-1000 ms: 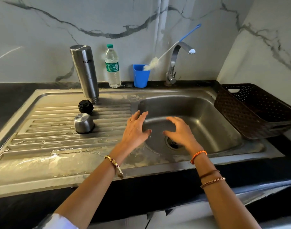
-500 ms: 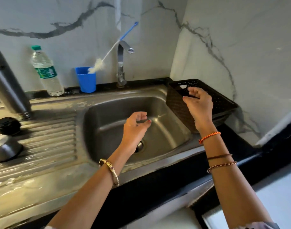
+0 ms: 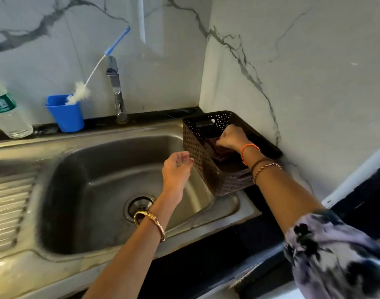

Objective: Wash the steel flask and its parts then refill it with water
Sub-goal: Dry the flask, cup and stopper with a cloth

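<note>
steel flask and its parts: out of frame, cannot place them. right hand [image 3: 231,138] reaches down inside the brown basket [image 3: 197,147], fingers curled onto a dark reddish item lying in it; item too dim to name, and whether it is truly pinched i cannot tell. basket sits on the sink's right edge against the marble corner, tilted toward the basin. left hand [image 3: 177,169] hangs over the sink [image 3: 94,190] just beside the basket's wall, fingers loosely curled, holding nothing. drain at basin bottom. tap [image 3: 115,87] behind the basin. blue cup [image 3: 66,115] left of it, bottle brush [image 3: 94,72] leaning out of it. plastic water bottle [image 3: 5,111] at far left on the black counter [image 3: 206,262].
</note>
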